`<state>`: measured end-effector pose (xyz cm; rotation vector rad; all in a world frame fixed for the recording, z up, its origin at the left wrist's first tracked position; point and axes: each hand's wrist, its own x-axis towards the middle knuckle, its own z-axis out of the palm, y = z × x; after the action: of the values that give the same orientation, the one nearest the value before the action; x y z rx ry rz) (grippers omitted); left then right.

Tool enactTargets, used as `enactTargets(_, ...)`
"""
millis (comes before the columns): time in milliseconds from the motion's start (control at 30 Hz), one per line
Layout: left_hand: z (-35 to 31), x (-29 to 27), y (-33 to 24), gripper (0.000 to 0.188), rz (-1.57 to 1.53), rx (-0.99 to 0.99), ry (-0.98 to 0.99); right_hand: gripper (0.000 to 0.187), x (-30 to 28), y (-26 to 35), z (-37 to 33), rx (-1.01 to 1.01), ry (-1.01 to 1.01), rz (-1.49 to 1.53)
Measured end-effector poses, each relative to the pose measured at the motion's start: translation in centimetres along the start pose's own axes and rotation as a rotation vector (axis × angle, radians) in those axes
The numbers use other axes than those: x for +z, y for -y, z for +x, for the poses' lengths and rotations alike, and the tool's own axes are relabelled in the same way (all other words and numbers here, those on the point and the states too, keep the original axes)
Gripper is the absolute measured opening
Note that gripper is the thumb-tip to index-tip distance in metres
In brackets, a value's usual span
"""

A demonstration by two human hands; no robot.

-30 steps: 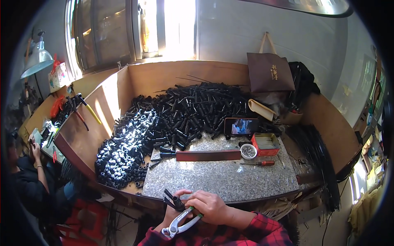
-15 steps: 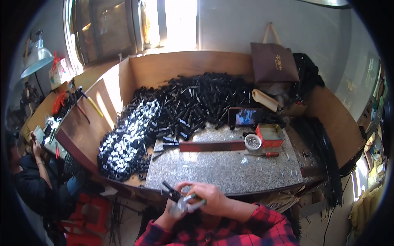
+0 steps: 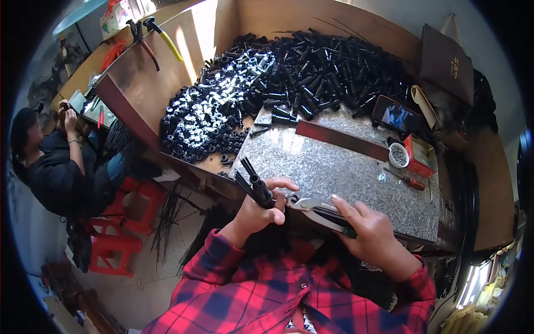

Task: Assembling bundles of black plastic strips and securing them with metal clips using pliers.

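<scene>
My left hand [image 3: 252, 216] grips a black tubular part [image 3: 258, 186], with thin black prongs sticking up and away from me. Its forefinger reaches toward the tool, and its thumb is bent over the part's lower end. My right hand [image 3: 369, 232] is wrapped round the handles of silver pliers [image 3: 318, 208], which have a bit of green at the grip. The jaws of the pliers come close to the left fingertips and seem to hold a small dark ring. Whether the ring touches the black part I cannot tell.
Beyond my hands lies a speckled stone slab [image 3: 345, 167] with a dark red bar [image 3: 340, 141]. Behind are heaps of black tubes [image 3: 334, 72] and small black fittings [image 3: 203, 119]. A white cup [image 3: 398, 156], red box [image 3: 418, 156], screwdriver [image 3: 411, 181] and phone [image 3: 396, 115] sit rightward. Another person [image 3: 53, 167] sits at left.
My hands have moved apart; the pliers now stretch sideways between them, where before they were bunched together. The view has shifted and tilted, so the bench appears turned.
</scene>
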<state>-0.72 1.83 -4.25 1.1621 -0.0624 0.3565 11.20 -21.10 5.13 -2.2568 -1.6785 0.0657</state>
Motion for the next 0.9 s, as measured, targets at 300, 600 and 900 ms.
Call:
enactTargets(300, 1.2, 2.1, -0.5, 0.079, 0.295, -0.116, 0.022, 0.061, -0.1, 0.3, -1.1, -0.070, -0.110, -0.195)
enactTargets(600, 1.1, 2.0, 0.1, 0.070, 0.361, -0.088, -0.007, 0.062, 0.7, -0.8, -0.9, -0.077, -0.205, -0.263)
enactTargets(900, 1.4, 3.1, 0.6, 0.043, 0.307, 0.007, -0.060, 0.067, 1.0, -0.9, -1.0, -0.053, -0.184, -0.196)
